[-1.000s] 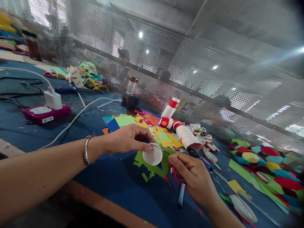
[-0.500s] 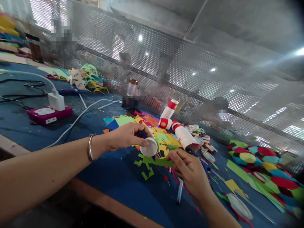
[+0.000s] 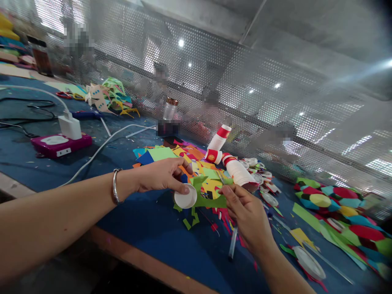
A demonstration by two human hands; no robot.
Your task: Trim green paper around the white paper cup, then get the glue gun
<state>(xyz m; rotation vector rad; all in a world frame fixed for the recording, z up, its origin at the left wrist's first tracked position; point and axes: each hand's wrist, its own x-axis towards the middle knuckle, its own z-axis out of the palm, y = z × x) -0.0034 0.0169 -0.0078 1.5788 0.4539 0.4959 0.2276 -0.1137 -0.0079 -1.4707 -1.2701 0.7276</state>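
Blue tabletop (image 3: 147,241), busy from edge to edge! Over by the left edge sits a magenta power strip (image 3: 49,152) with a white plug (image 3: 70,126) standing in it, and a white cable (image 3: 101,149) curves across towards the near edge. Just behind, a glue gun (image 3: 87,115); at the far edge, a jar (image 3: 170,110) close to the mesh (image 3: 128,53). Mid-table it's a heap of paper (image 3: 162,153), directly behind the hands, with a leaning stack (image 3: 218,141) of red-and-white cups past it. Out by the right edge, patchwork pieces (image 3: 324,200); a glue stick (image 3: 232,243) lies nearer the front.

Now the hands! Left hand (image 3: 162,173), half open, thumb on a white cup (image 3: 185,198), gripping it above the tabletop towards the near edge, other fingers arched behind. Right hand (image 3: 241,206), fingers curled, pinches a green sheet (image 3: 202,202) by its right side, just beside the cup; whether the two touch, I can't tell, nor whether that hand grasps anything more.
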